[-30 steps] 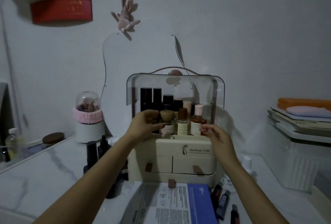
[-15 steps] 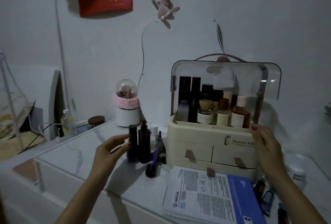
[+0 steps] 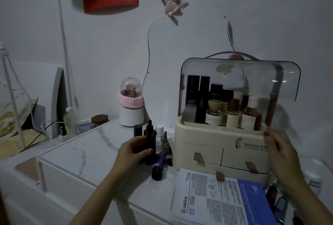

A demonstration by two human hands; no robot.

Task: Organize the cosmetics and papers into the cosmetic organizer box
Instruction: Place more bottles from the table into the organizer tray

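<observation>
The cream organizer box [image 3: 201, 134] stands on the marble counter with its clear lid [image 3: 288, 82] raised and several bottles [image 3: 232, 115] in its top tray. My right hand [image 3: 281, 152] rests against the box's right front edge. My left hand [image 3: 131, 152] wraps around a black dropper bottle [image 3: 150, 138] standing left of the box, among other loose bottles. A purple tube [image 3: 159, 163] lies on the counter beside it. Printed papers [image 3: 219, 201] lie flat in front of the box's drawers.
A white brush holder with a pink band [image 3: 131, 109] and a wavy mirror [image 3: 189, 53] stand behind. Small dark cosmetics [image 3: 277, 201] lie at the right of the papers. A water bottle [image 3: 69, 118] and a jar [image 3: 100, 119] sit beyond the counter's left edge.
My left hand went from the box's top tray down to the loose bottles on the left and closed around the black dropper bottle. The view swung left. My right hand stayed on the box.
</observation>
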